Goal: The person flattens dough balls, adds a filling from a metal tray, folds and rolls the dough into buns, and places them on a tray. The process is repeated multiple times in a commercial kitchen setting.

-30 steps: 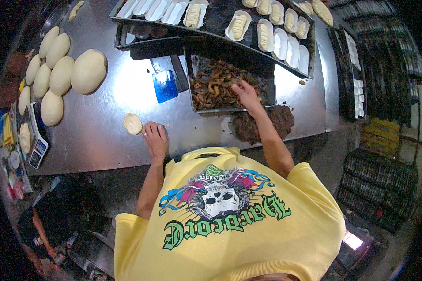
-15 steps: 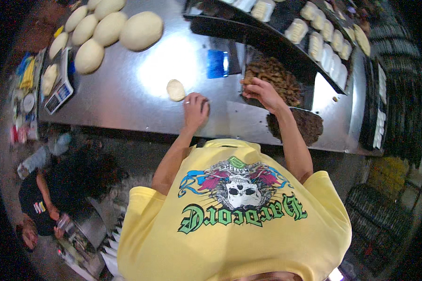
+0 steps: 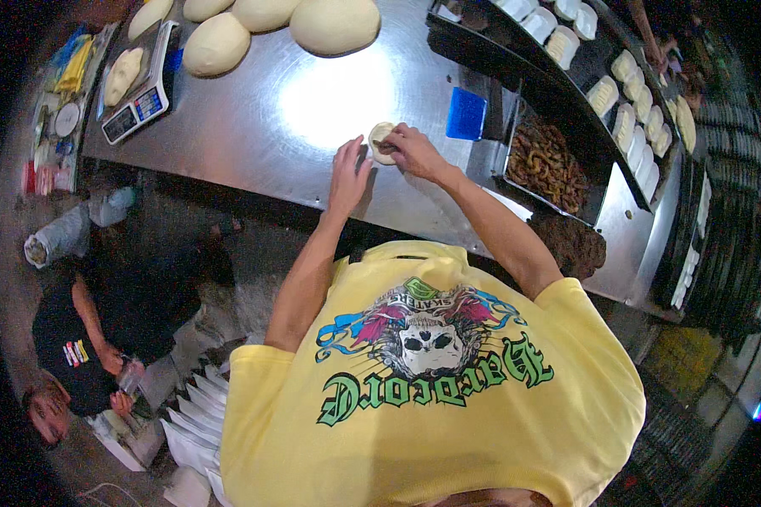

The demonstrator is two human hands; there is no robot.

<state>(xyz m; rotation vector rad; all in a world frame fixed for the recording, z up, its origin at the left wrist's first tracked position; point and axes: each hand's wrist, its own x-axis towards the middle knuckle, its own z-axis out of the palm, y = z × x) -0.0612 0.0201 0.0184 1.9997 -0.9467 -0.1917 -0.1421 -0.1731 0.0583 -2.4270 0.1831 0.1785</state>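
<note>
A small flat round of dough [image 3: 381, 133] lies on the metal table in front of me. My right hand [image 3: 416, 154] is over its right side, fingertips pinched on a brown piece of filling [image 3: 384, 146] against the dough. My left hand [image 3: 349, 173] rests just left of the round, fingers stretched out and holding nothing. To the right, a metal tray [image 3: 511, 152] holds many brown strips of filling [image 3: 545, 169]. Beside it, nearer me, is a heap of dark brown crumbly filling [image 3: 572, 245], partly hidden by my right forearm.
Large dough balls [image 3: 334, 24] sit at the far left. A digital scale [image 3: 137, 114] bears a dough lump [image 3: 123, 76]. A blue square [image 3: 466, 114] lies near the tray. Dark racks [image 3: 600, 51] with shaped dough stand at right. Another person [image 3: 76, 338] is at lower left.
My right hand has moved left from the filling tray to the dough round, bringing a brown piece. My left hand has straightened its fingers beside the round. The view has shifted.
</note>
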